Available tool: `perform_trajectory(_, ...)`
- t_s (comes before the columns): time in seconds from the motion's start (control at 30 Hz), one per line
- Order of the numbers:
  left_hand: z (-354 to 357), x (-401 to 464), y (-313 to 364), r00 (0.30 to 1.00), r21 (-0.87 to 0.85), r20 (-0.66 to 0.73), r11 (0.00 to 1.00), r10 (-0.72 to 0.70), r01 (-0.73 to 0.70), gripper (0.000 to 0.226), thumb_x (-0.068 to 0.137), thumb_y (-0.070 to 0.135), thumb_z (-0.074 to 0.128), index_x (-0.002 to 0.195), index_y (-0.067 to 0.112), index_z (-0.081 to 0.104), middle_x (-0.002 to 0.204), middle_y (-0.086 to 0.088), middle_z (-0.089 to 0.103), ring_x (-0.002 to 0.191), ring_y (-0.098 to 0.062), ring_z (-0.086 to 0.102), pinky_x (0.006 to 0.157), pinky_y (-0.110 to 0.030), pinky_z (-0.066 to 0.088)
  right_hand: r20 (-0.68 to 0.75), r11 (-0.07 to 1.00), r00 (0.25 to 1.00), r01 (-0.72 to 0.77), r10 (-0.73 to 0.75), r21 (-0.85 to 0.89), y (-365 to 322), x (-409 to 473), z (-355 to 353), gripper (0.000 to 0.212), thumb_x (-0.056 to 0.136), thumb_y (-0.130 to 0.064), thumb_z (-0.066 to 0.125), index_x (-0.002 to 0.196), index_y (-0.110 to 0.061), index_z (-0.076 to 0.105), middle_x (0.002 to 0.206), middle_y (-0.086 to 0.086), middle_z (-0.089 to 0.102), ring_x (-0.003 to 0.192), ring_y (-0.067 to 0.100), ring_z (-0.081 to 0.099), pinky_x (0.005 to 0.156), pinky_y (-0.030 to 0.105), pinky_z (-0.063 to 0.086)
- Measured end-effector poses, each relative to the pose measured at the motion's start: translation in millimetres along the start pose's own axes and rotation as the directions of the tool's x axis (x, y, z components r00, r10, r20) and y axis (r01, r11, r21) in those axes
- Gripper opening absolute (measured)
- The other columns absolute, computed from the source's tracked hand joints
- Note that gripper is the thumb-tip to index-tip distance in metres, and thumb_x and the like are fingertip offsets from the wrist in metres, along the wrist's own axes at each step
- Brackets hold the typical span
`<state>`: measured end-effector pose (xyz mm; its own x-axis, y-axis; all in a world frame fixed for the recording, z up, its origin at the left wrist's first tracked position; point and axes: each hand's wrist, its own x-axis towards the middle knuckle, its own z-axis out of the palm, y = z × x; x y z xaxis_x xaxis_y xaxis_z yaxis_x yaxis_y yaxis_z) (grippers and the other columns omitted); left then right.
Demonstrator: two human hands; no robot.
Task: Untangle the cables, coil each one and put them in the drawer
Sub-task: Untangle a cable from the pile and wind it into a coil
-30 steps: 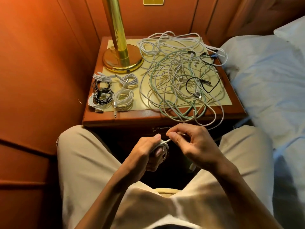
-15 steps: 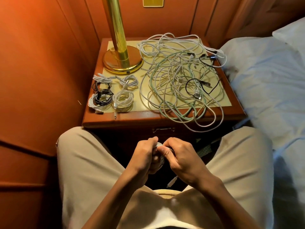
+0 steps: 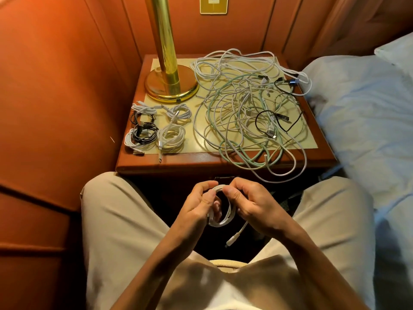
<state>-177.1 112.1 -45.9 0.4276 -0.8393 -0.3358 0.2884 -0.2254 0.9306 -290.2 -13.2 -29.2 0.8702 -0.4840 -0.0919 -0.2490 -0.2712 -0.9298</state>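
Item: white cable, partly coiled, held over the lap, in front of the bedside tabletop.

Left hand: grip closed round the coil, thumb pinching its upper arc, fingers passing through the ring.

Right hand: grip closed, thumb and forefinger pinching the same upper arc just beside the left thumb.

Loose tail: hangs from the lower right of the coil, below the right hand, long axis slanting down and toward the body, plug lowest. The right hand is the nearer to it; judged, it would take the tail and carry it round or through the ring while the left steadies.

Tangle: white, pale green and black cables, on the tabletop, right of the brass lamp; some loops hang over the front edge.

Finished coils: several, white and black, in front of the lamp.

Drawer: only a handle shows under the tabletop edge; apparently closed.

Progress, judged: early; most cables uncoiled, none stowed.
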Motion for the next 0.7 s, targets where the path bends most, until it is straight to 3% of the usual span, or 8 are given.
perform_trajectory(0.07, 0.2, -0.4, -1.7, 0.990, 0.189, -0.038, 0.974, 0.135, -0.126, 0.026, 0.102, 0.035, 0.047, 0.122, 0.022, 0.057, 0.080, 0.011, 0.065, 0.077, -0.007, 0.060, 0.070, -0.023, 0.049, 0.014, 1.000, 1.000, 0.002, -0.002, 0.022, -0.6, 0.9, 0.0, 0.029, 0.099, -0.033, 0.051, 0.078, -0.015, 0.058, 0.059, -0.011, 0.051, 0.056, 0.005, 0.045, 0.053, 0.025, 0.036)
perform_trajectory(0.13, 0.3, 0.4, -4.0, 0.958, 0.390, -0.038, 0.887, 0.283, -0.247, 0.027, 0.101, 0.037, 0.042, 0.112, 0.024, 0.063, 0.082, 0.005, 0.066, 0.074, -0.009, 0.061, 0.066, -0.024, 0.049, 0.019, 0.999, 1.000, -0.007, 0.006, 0.053, -0.1, 0.5, 1.3, 0.028, 0.101, -0.030, 0.051, 0.078, -0.016, 0.058, 0.059, -0.012, 0.051, 0.056, 0.004, 0.045, 0.052, 0.022, 0.036)
perform_trajectory(0.27, -0.9, 0.2, -9.0, 0.934, 0.585, -0.001, 0.758, 0.356, -0.288, 0.031, 0.103, 0.041, 0.036, 0.083, 0.026, 0.054, 0.064, 0.002, 0.057, 0.056, -0.012, 0.052, 0.054, -0.039, 0.044, 0.026, 0.992, 0.999, -0.050, 0.047, 0.116, 1.8, -4.5, 1.9, 0.031, 0.100, -0.033, 0.051, 0.080, -0.010, 0.059, 0.062, -0.006, 0.053, 0.055, 0.007, 0.048, 0.052, 0.023, 0.039)
perform_trajectory(0.4, -4.6, 3.8, -12.0, 0.935, 0.635, 0.049, 0.712, 0.350, -0.300, 0.036, 0.099, 0.044, 0.032, 0.081, 0.021, 0.052, 0.064, 0.006, 0.055, 0.056, -0.011, 0.051, 0.052, -0.034, 0.040, 0.007, 0.997, 0.998, -0.059, 0.059, 0.057, 3.7, -8.9, -3.7, 0.024, 0.099, -0.025, 0.056, 0.085, -0.009, 0.068, 0.070, -0.001, 0.063, 0.063, 0.013, 0.060, 0.059, 0.025, 0.051)
perform_trajectory(0.5, -3.5, 4.5, -9.4, 0.943, 0.585, 0.077, 0.751, 0.323, -0.305, 0.036, 0.099, 0.044, 0.033, 0.082, 0.020, 0.055, 0.067, 0.006, 0.057, 0.058, -0.010, 0.053, 0.053, -0.027, 0.040, -0.091, 0.998, 0.996, -0.014, 0.020, 0.059, 3.2, -13.8, -7.9, 0.012, 0.094, -0.020, 0.064, 0.085, -0.018, 0.072, 0.072, -0.007, 0.068, 0.065, 0.010, 0.063, 0.061, 0.021, 0.051)
perform_trajectory(0.6, 0.7, 4.9, -2.0, 0.938, 0.565, 0.115, 0.755, 0.326, -0.332, 0.030, 0.100, 0.042, 0.034, 0.080, 0.030, 0.052, 0.067, 0.015, 0.057, 0.060, -0.006, 0.052, 0.055, -0.020, 0.037, -0.175, 0.996, 0.984, 0.044, -0.030, 0.072, 4.3, -19.6, -7.6, 0.010, 0.091, -0.017, 0.066, 0.083, -0.016, 0.073, 0.071, -0.008, 0.068, 0.063, 0.010, 0.063, 0.060, 0.019, 0.049)
perform_trajectory(0.7, 1.7, 9.5, 2.1, 0.936, 0.597, 0.162, 0.724, 0.314, -0.346, 0.032, 0.099, 0.044, 0.031, 0.081, 0.027, 0.051, 0.069, 0.011, 0.055, 0.062, -0.007, 0.051, 0.056, -0.025, 0.038, -0.211, 0.996, 0.977, 0.053, -0.038, 0.065, 6.6, -23.4, -11.4, 0.016, 0.090, -0.024, 0.063, 0.083, -0.014, 0.072, 0.072, -0.002, 0.068, 0.066, 0.014, 0.063, 0.062, 0.022, 0.051)
